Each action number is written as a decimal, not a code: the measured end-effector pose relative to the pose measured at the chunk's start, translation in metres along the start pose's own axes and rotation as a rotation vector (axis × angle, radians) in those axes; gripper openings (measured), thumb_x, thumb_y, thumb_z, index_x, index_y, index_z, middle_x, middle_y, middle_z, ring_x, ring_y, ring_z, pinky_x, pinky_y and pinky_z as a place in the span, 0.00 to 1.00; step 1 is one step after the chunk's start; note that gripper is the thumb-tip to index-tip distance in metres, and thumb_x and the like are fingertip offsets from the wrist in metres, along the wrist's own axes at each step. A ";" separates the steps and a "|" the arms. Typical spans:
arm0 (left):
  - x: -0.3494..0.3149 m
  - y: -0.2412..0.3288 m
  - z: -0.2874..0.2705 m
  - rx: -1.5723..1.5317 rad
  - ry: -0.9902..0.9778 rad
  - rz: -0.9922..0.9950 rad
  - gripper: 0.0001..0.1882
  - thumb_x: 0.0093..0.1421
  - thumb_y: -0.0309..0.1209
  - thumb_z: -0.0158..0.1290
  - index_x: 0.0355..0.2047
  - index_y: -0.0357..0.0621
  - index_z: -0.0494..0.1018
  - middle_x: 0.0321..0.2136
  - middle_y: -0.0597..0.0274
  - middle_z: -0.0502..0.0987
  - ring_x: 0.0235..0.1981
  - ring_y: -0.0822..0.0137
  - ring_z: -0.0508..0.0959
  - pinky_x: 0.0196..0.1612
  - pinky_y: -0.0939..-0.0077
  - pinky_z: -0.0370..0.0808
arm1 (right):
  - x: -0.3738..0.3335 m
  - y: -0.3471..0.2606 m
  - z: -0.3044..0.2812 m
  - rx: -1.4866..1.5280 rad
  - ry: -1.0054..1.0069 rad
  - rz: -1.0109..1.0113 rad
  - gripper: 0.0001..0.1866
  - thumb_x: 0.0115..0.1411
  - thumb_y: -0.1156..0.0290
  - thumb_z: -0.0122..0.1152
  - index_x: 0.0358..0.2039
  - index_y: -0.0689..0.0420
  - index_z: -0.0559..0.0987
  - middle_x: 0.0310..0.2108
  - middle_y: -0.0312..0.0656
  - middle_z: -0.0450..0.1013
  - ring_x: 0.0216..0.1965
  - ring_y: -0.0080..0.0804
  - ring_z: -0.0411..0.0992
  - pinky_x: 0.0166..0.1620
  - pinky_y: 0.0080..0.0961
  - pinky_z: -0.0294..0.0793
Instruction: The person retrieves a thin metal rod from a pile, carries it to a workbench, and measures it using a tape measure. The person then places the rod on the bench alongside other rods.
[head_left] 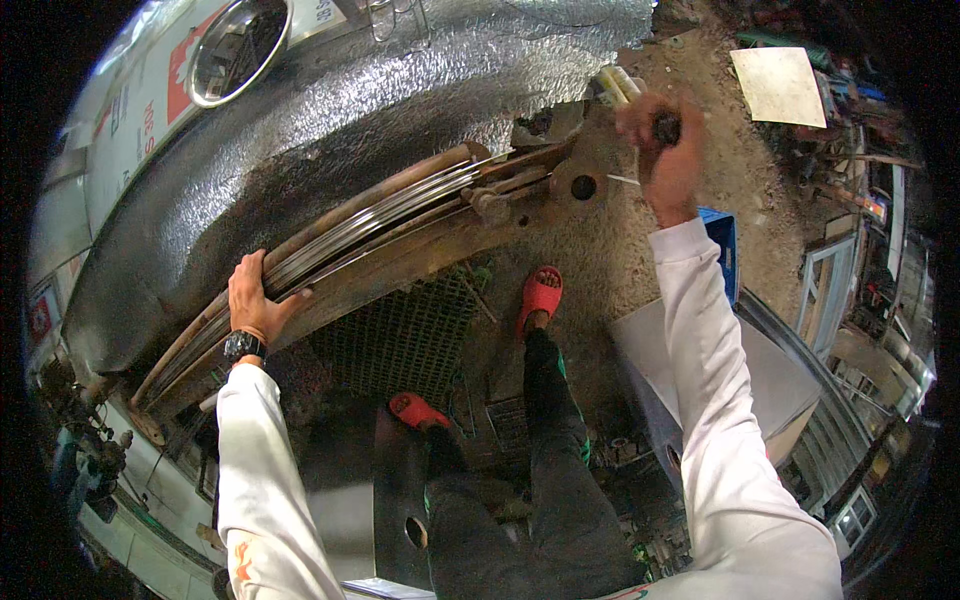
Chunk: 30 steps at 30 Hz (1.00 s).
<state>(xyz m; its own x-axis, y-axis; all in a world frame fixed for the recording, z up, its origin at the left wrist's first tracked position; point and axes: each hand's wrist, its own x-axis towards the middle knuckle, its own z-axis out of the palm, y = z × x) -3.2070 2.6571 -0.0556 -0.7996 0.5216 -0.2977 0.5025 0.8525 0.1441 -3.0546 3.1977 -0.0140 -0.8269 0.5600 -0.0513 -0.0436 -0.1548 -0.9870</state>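
A long rusty metal bending machine (500, 225) slants across the middle of the view, with bright metal strips (365, 225) along its upper side. My left hand (262, 300) lies on its left part, thumb and fingers apart, with a black watch (243, 345) at the wrist. Beyond the machine's right end, my right hand (660, 165) is closed in a fist, slightly smeared by motion. A dark round handle end (666, 127) shows in that fist. Just behind it is a pale yellowish bar (622, 85), whose link to the handle I cannot make out.
A large shiny embossed sheet (330, 110) curves behind the machine, with a round mirror-like piece (238, 50) on the white panel there. Near my feet in red sandals lies a dark grid mat (400, 335). A grey board (740, 370) and blue crate (722, 245) stand by my right arm.
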 end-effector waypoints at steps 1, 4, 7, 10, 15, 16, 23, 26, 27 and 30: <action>0.000 0.001 -0.002 0.000 -0.017 -0.015 0.51 0.45 0.54 0.73 0.64 0.41 0.66 0.58 0.46 0.72 0.60 0.43 0.71 0.65 0.52 0.67 | -0.009 0.001 -0.014 0.022 0.036 0.009 0.31 0.76 0.49 0.33 0.20 0.56 0.64 0.21 0.39 0.59 0.30 0.36 0.61 0.43 0.35 0.63; 0.004 -0.003 0.000 -0.020 0.016 0.023 0.49 0.44 0.53 0.72 0.61 0.39 0.68 0.55 0.47 0.74 0.58 0.45 0.72 0.64 0.52 0.68 | -0.034 0.001 -0.049 0.016 0.044 -0.056 0.30 0.77 0.49 0.36 0.20 0.55 0.67 0.21 0.38 0.61 0.28 0.36 0.62 0.42 0.36 0.66; -0.002 -0.014 0.008 0.004 0.058 0.043 0.48 0.46 0.54 0.72 0.61 0.39 0.68 0.56 0.47 0.74 0.58 0.45 0.72 0.64 0.52 0.68 | -0.056 0.008 -0.043 0.058 0.180 -0.084 0.30 0.77 0.49 0.39 0.21 0.55 0.68 0.21 0.37 0.62 0.28 0.35 0.63 0.42 0.38 0.68; 0.001 -0.016 0.010 0.017 0.060 0.044 0.49 0.49 0.58 0.69 0.62 0.38 0.68 0.58 0.46 0.73 0.60 0.45 0.72 0.65 0.53 0.68 | -0.073 0.011 -0.035 0.101 0.304 -0.121 0.28 0.75 0.47 0.44 0.23 0.54 0.68 0.22 0.37 0.63 0.28 0.35 0.64 0.42 0.39 0.69; 0.005 -0.015 0.016 -0.003 0.125 0.071 0.50 0.51 0.62 0.66 0.62 0.36 0.69 0.58 0.44 0.74 0.61 0.45 0.73 0.65 0.54 0.67 | -0.104 0.025 -0.024 0.139 0.509 -0.196 0.25 0.74 0.46 0.48 0.30 0.55 0.70 0.23 0.36 0.64 0.29 0.33 0.65 0.41 0.36 0.70; 0.008 -0.014 0.018 -0.009 0.139 0.081 0.50 0.52 0.63 0.66 0.62 0.36 0.69 0.58 0.44 0.74 0.61 0.46 0.73 0.65 0.54 0.67 | -0.109 0.029 -0.022 0.115 0.559 -0.192 0.25 0.74 0.46 0.48 0.30 0.54 0.69 0.24 0.36 0.64 0.29 0.32 0.65 0.41 0.36 0.70; 0.001 0.004 -0.012 -0.092 0.015 0.003 0.47 0.52 0.65 0.66 0.57 0.36 0.74 0.50 0.45 0.79 0.53 0.47 0.79 0.57 0.55 0.75 | -0.119 0.043 -0.004 0.074 0.709 -0.193 0.23 0.73 0.44 0.48 0.32 0.52 0.68 0.26 0.35 0.67 0.29 0.31 0.66 0.40 0.32 0.70; 0.001 0.013 -0.029 -0.197 -0.109 -0.058 0.45 0.49 0.68 0.66 0.51 0.39 0.77 0.48 0.45 0.80 0.50 0.49 0.81 0.53 0.55 0.78 | -0.111 0.045 -0.020 -0.012 0.815 -0.178 0.23 0.73 0.44 0.45 0.33 0.51 0.68 0.26 0.35 0.66 0.30 0.32 0.66 0.44 0.35 0.70; 0.006 0.012 -0.022 -0.181 -0.057 -0.033 0.47 0.48 0.70 0.65 0.51 0.39 0.78 0.47 0.45 0.81 0.48 0.49 0.81 0.52 0.55 0.78 | -0.110 0.047 -0.025 -0.119 0.826 -0.224 0.25 0.72 0.41 0.43 0.37 0.52 0.70 0.32 0.38 0.70 0.34 0.34 0.69 0.51 0.39 0.69; 0.004 0.012 -0.018 -0.119 0.019 -0.013 0.51 0.45 0.75 0.63 0.51 0.40 0.78 0.45 0.47 0.81 0.49 0.51 0.81 0.54 0.58 0.78 | -0.115 0.036 -0.009 -0.192 0.954 -0.025 0.32 0.70 0.35 0.38 0.42 0.55 0.72 0.39 0.44 0.73 0.40 0.39 0.71 0.52 0.42 0.72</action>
<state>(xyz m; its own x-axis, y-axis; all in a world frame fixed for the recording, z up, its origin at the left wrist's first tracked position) -3.2103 2.6702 -0.0384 -0.8122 0.5103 -0.2825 0.4505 0.8565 0.2519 -2.9558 3.1345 -0.0447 -0.0215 0.9986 -0.0481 0.1071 -0.0455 -0.9932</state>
